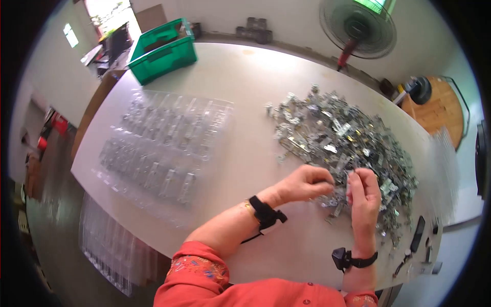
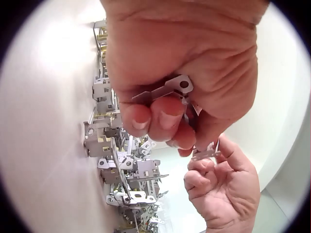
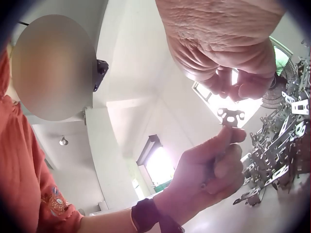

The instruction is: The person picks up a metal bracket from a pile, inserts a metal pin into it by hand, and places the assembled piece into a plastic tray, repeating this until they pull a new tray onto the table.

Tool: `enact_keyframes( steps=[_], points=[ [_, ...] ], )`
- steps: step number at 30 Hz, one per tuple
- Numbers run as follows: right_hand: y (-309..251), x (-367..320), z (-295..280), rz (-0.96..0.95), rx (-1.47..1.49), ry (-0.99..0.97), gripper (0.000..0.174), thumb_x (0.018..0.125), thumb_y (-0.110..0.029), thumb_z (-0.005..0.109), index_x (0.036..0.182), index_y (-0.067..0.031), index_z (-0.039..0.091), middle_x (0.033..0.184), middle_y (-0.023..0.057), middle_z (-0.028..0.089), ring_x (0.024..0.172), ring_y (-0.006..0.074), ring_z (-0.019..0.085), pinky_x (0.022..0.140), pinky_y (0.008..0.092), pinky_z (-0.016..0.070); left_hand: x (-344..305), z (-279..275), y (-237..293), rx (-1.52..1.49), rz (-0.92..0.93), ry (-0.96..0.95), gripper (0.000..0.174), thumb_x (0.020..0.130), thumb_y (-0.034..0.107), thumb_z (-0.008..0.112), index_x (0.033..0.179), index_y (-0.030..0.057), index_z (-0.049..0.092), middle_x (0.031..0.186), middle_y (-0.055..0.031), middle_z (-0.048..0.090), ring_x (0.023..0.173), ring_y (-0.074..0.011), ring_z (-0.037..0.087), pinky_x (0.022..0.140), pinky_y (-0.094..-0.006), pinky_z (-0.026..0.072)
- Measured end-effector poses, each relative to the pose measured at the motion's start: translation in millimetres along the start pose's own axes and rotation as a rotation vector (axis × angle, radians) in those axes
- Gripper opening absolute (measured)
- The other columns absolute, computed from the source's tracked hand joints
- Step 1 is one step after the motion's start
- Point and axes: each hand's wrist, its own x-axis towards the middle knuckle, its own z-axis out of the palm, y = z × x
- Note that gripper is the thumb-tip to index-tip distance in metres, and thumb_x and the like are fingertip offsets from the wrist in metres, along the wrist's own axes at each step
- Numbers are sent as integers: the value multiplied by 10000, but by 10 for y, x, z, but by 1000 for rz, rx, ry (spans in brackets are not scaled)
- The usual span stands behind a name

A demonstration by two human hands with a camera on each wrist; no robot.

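Observation:
My left hand (image 1: 307, 184) curls over the near side of a heap of small metal parts (image 1: 342, 135). In the left wrist view, a bent metal bracket (image 2: 170, 87) with a round hole is tucked into its curled fingers. The right wrist view shows its thumb and forefinger pinching a flat holed metal plate (image 3: 231, 116). Facing it, my right hand (image 1: 364, 194) has its fingertips drawn together close to that plate. In the left wrist view, a small metal piece (image 2: 206, 154) lies between the right thumb and forefinger, just below the left fingertips.
Clear plastic trays (image 1: 169, 128) with metal parts in their slots lie on the left of the white table (image 1: 245, 204). A green crate (image 1: 163, 56) stands at the back left. Stacked clear trays (image 1: 110, 245) are below the left edge; a fan (image 1: 358, 28) stands behind.

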Motion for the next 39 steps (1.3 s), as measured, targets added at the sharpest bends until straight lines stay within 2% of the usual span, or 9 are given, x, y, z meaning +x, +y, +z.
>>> enact_keyframes(
  steps=[1, 4, 5, 6, 14, 27, 30, 33, 39],
  points=[
    [-54, -9, 44, 44, 45, 42, 76, 997, -153, 630, 1017, -80, 626, 783, -49, 572, 640, 9, 473, 549, 164, 370, 8, -41, -16, -41, -11, 36, 195, 934, 216, 681, 1001, 32, 687, 738, 24, 617, 649, -55, 554, 562, -236, 451],
    [20, -24, -6, 50, 69, -56, 92, 1002, -168, 629, 1021, -78, 628, 740, -50, 571, 630, 6, 493, 536, 172, 384, 21, -113, -9, -177, -65, 135, 175, 962, 240, 664, 991, 69, 688, 619, 29, 547, 499, -35, 490, 431, -200, 359],
    [36, -47, -7, 54, 53, -21, 92, 1002, -168, 629, 1021, -78, 628, 740, -50, 571, 630, 6, 493, 536, 172, 384, 29, -146, -55, -267, -53, 127, 181, 973, 236, 658, 994, 57, 678, 609, 29, 534, 478, -38, 463, 417, -203, 323],
    [50, -66, 9, 67, 63, -72, 97, 1005, -170, 625, 1019, -73, 627, 723, -56, 563, 626, 5, 494, 534, 175, 384, 28, -143, -16, -292, -45, 123, 170, 1004, 173, 597, 1015, 19, 668, 593, 33, 495, 445, -48, 413, 409, -212, 293],
    [140, -97, 60, 108, 22, -185, 115, 1014, -166, 603, 999, -53, 616, 714, -66, 562, 633, 11, 495, 557, 199, 396, 36, -134, -51, -382, -24, 95, 186, 1007, 194, 609, 1005, 15, 658, 568, 12, 516, 410, -62, 403, 403, -220, 298],
    [218, -89, 10, 98, -23, -187, 103, 1011, -137, 590, 972, -43, 603, 706, -67, 527, 622, 11, 465, 547, 205, 376, 11, -151, -88, -228, -37, 43, 216, 976, 244, 678, 1035, 36, 670, 614, 47, 515, 492, -36, 416, 449, -217, 299],
    [213, -80, -6, 87, -83, -186, 93, 1014, -132, 578, 1017, -41, 595, 708, -61, 537, 625, 22, 469, 568, 210, 391, -6, -103, -20, -184, -71, 31, 221, 960, 246, 704, 1017, 36, 670, 643, 57, 521, 534, -30, 443, 472, -210, 322],
    [167, -72, -27, 116, -105, -203, 136, 1041, -156, 534, 1096, -46, 591, 799, -37, 584, 695, 32, 521, 610, 203, 430, -3, -71, -2, -101, -60, 58, 221, 948, 237, 717, 1002, 30, 663, 670, 67, 517, 581, -21, 455, 506, -209, 346],
    [160, 0, -100, 315, 194, -308, 176, 1036, -166, 500, 1152, -66, 588, 877, -8, 616, 735, 60, 559, 652, 227, 469, 3, -66, -96, 33, -54, 23, 156, 966, 175, 682, 1020, 30, 659, 740, 72, 551, 646, -12, 492, 565, -193, 400]
  ],
)
